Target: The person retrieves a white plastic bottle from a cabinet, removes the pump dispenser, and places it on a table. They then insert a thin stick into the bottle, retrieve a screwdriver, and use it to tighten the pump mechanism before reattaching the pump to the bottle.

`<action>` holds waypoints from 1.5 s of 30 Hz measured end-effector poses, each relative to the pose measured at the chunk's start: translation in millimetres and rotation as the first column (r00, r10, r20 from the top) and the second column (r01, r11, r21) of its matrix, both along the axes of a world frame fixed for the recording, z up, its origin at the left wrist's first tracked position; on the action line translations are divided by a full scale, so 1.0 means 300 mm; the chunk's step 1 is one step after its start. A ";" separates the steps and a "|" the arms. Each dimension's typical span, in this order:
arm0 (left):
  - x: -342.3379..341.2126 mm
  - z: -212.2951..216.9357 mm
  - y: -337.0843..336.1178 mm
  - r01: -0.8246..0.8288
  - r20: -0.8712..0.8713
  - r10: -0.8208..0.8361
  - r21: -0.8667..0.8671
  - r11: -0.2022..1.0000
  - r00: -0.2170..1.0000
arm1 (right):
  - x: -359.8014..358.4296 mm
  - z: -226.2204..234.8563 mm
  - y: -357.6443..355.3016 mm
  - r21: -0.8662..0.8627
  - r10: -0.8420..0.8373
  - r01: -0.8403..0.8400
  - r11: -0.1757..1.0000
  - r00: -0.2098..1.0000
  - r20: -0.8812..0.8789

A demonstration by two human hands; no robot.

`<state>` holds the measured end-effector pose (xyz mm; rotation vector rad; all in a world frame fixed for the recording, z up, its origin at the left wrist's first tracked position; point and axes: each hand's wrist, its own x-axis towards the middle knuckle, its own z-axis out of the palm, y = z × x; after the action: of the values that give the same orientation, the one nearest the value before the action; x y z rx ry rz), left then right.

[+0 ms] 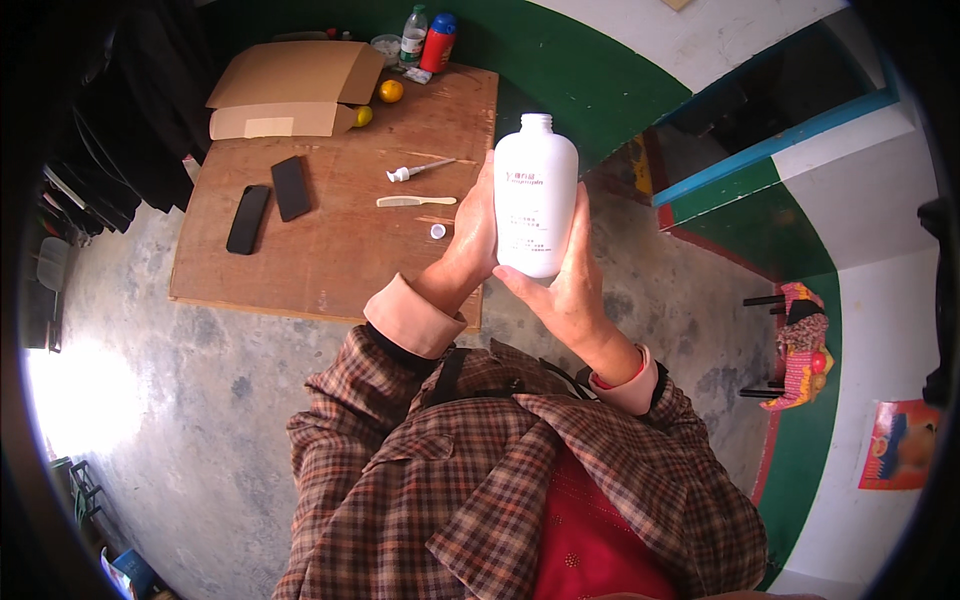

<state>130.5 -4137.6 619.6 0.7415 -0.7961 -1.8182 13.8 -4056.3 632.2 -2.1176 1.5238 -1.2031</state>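
- The left hand [478, 225] is closing around the left side of a white plastic bottle with rounded shoulders and a bare threaded neck [537, 205]; its fingertips are hiding behind the bottle.
- The right hand [575, 290] is gripping the same bottle along its lower right side, the thumb reaching across by the base.
- The bottle is standing upright between both hands, appearing just right of the edge of a brown wooden table [330, 270].
- On the table near the left hand, a white plastic pump head with a thin tube [402, 174], a cream-coloured flat comb [415, 201] and a small round white cap [438, 231] are lying apart from one another.
- Farther left, two flat black rectangular phones [248, 219] are lying side by side.
- Behind them, a brown cardboard box [295, 75] is resting beside a round orange fruit [391, 91].
- A red bottle with a blue lid [438, 48] is standing at the far edge.
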 end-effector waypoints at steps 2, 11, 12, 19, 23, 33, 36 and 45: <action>0.001 -0.027 -0.001 0.061 -0.281 -0.054 0.015 0.998 0.958 | -0.014 -0.030 -0.012 -0.006 0.050 -0.050 0.999 0.998 0.035; 0.057 -0.298 0.086 -0.044 0.281 0.145 -0.337 0.940 0.949 | -0.084 -0.355 -0.017 0.291 0.203 -0.250 0.924 0.962 0.182; 0.072 -0.337 0.100 -0.077 0.357 0.208 -0.347 0.935 0.911 | -0.107 -0.387 -0.028 0.384 0.246 -0.278 0.880 0.960 0.131; 0.189 -0.590 0.160 -0.250 0.694 0.379 -0.285 0.925 0.613 | -0.170 -0.671 -0.497 0.532 0.373 -0.285 0.797 0.925 -0.064; 0.198 -0.700 0.169 -0.329 0.763 0.456 -0.330 0.885 0.459 | 0.001 -0.923 -0.879 0.372 0.361 -0.285 0.883 0.920 -0.152; 0.110 -0.883 0.100 -0.520 0.717 0.566 -0.328 0.789 0.406 | 0.055 -1.059 -1.133 0.371 0.437 -0.266 0.890 0.729 -0.527; 0.090 -0.903 0.069 -0.512 0.708 0.589 -0.365 0.778 0.390 | 0.022 -0.935 -1.072 0.298 0.475 -0.390 0.871 0.824 -0.310; 0.071 -0.960 0.053 -0.461 0.670 0.591 -0.392 0.796 0.449 | -0.076 -0.540 -0.775 0.634 0.352 -0.566 0.528 0.825 0.443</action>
<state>151.9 -4121.7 331.7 1.5260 -1.0672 -0.7835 -9.1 -4288.9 470.3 -1.5395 0.9570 -0.4765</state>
